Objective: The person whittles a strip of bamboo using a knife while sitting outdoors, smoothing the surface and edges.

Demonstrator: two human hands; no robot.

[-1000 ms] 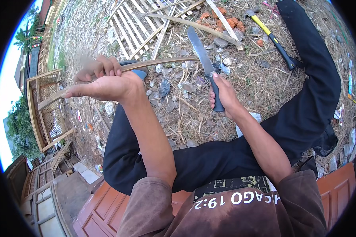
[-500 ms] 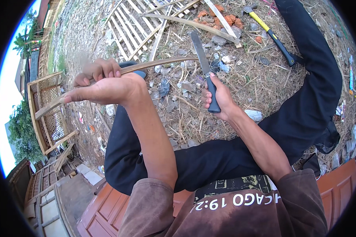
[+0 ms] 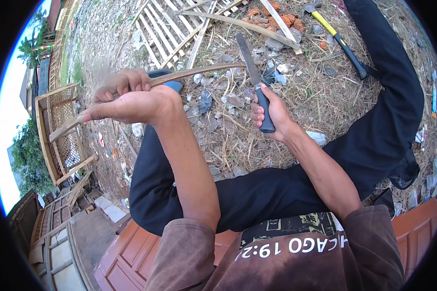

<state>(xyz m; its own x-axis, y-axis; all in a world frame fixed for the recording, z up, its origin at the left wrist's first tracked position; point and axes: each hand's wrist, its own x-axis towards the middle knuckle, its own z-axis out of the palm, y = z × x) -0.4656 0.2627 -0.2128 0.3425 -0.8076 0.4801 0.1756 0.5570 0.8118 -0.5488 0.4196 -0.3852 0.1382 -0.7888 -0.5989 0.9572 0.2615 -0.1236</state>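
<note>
Your left grip (image 3: pixel 136 103) clasps a wooden strip (image 3: pixel 204 71), your right grip (image 3: pixel 275 109) a black-handled knife (image 3: pixel 254 75); seemingly whittling, another stroke needs a steady angle.

Left forearm (image 3: pixel 188 157) up near vertical, wrist (image 3: pixel 167 105) cocked sharply left, left hand (image 3: pixel 136 99) gripping with fingers (image 3: pixel 124 80) curled, left thumb (image 3: pixel 99 112) stretched out leftward. Right forearm (image 3: pixel 320 169) slants up and inward, right hand (image 3: pixel 276 115) wrapped in a fist grip (right thumb (image 3: pixel 268 92) laid forward, away from the body).
</note>
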